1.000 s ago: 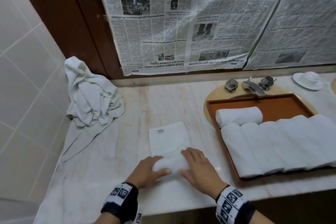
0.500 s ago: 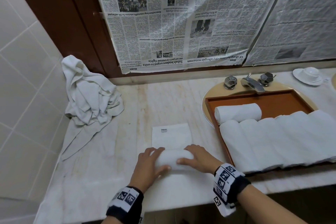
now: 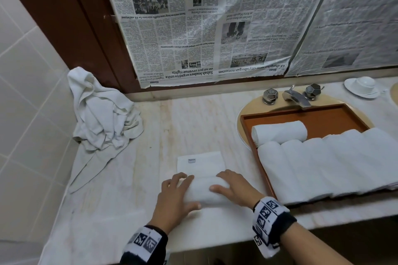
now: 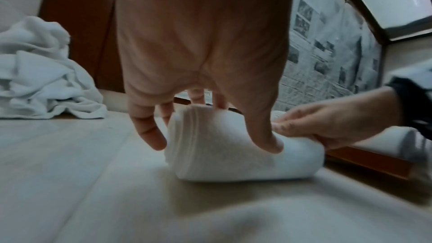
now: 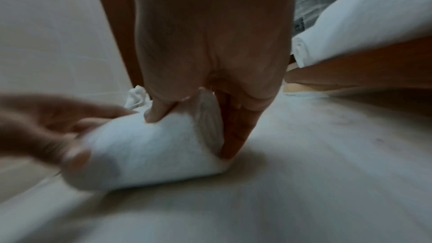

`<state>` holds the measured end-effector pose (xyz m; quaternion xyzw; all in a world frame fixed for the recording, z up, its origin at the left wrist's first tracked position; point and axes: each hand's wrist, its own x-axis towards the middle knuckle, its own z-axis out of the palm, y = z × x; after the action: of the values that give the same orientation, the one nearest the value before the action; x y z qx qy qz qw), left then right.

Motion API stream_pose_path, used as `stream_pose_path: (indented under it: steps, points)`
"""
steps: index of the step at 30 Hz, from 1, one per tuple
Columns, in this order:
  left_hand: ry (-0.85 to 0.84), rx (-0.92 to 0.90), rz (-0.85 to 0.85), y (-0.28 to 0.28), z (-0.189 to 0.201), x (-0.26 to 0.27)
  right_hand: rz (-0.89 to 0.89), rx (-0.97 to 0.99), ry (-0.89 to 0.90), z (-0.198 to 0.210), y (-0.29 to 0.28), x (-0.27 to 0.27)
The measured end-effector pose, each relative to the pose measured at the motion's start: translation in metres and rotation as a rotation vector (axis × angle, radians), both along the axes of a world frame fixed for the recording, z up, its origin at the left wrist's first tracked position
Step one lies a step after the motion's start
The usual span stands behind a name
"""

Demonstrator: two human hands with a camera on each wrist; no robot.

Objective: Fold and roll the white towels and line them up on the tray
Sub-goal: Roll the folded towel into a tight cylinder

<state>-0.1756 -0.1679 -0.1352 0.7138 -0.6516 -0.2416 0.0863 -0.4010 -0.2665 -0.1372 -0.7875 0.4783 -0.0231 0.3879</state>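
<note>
Both hands are down on the towel [image 3: 202, 191], which lies half rolled on the counter [image 3: 120, 204] at the near edge. The left hand [image 3: 174, 198] clamps the left end of the roll, thumb on the near side and fingers curled over the top. The right hand [image 3: 233, 189] grips the right end the same way, thumb pressed into the cloth, fingers wrapped over the far side. Just beyond the fingertips, the flat tail of the towel stretches away, a small label showing near its far edge. Off to the right of the right hand sits the tray [image 3: 323, 116], with rolled towels [image 3: 323, 163] side by side and one more roll [image 3: 280, 132] lying crosswise behind them. Far left of the left hand, a crumpled heap of towels [image 3: 103, 112] slumps against the tiled wall. Beyond the tray stands the tap [image 3: 297, 98].
</note>
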Motion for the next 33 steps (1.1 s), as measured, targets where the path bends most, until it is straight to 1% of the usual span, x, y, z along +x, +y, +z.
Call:
stream_pose_path:
  steps: [2,3,4,6,7,8,9,10,12,13,15,17,20,22,23,24,25,27,28,30,33]
  points:
    - [0.021,-0.033,0.004,-0.001,0.000,-0.005,-0.023,0.104,-0.030,0.007,-0.007,0.003]
    - [0.067,-0.021,0.013,-0.003,-0.001,-0.004,-0.027,0.111,-0.020,0.009,-0.007,0.004]
    - [0.115,0.013,0.025,-0.006,-0.002,-0.001,-0.021,0.059,0.024,0.010,-0.005,0.006]
    - [0.213,0.082,0.044,-0.016,-0.004,0.008,0.007,-0.179,0.150,0.010,0.007,0.010]
    - [0.264,0.117,0.045,-0.022,-0.002,0.013,0.030,-0.270,0.176,0.009,0.015,0.011]
    - [0.300,0.156,0.043,-0.028,0.001,0.016,0.061,-0.314,0.171,0.007,0.022,0.010]
    - [0.314,0.185,0.030,-0.034,0.004,0.019,0.093,-0.309,0.157,0.004,0.026,0.010]
    - [0.312,0.209,0.017,-0.038,0.007,0.021,0.112,-0.280,0.149,0.001,0.029,0.008]
    - [0.313,0.220,0.035,-0.044,0.011,0.021,0.091,-0.227,0.128,-0.006,0.023,0.007]
    - [0.308,0.187,0.051,-0.045,0.010,0.021,0.064,-0.194,0.102,-0.007,0.016,0.007]
    - [0.303,0.056,0.057,-0.039,0.006,0.018,0.023,-0.088,0.037,-0.005,0.000,0.009]
    - [0.323,-0.043,0.048,-0.032,0.000,0.014,0.019,-0.006,-0.010,0.001,-0.014,0.010]
    - [0.335,-0.061,0.064,-0.025,-0.006,0.009,-0.024,0.126,-0.051,0.012,-0.027,0.008]
    - [0.379,-0.056,0.096,-0.028,-0.005,0.009,-0.045,0.149,-0.032,0.013,-0.027,0.009]
    - [0.399,-0.044,0.113,-0.031,-0.003,0.010,-0.041,0.128,0.001,0.013,-0.025,0.010]
    - [0.415,-0.014,0.131,-0.035,0.001,0.012,-0.024,0.064,0.051,0.011,-0.020,0.012]
    - [0.424,0.021,0.146,-0.039,0.004,0.014,0.001,-0.053,0.112,0.009,-0.014,0.013]
    - [0.425,0.065,0.163,-0.046,0.010,0.017,0.044,-0.383,0.183,0.003,0.004,0.015]
    - [0.422,0.074,0.176,-0.047,0.010,0.018,0.078,-0.492,0.210,0.001,0.011,0.015]
    - [0.410,0.098,0.215,-0.046,0.009,0.018,0.121,-0.567,0.253,-0.004,0.019,0.013]
    - [0.341,0.155,0.233,-0.045,0.008,0.012,0.173,-0.534,0.238,-0.009,0.010,0.013]
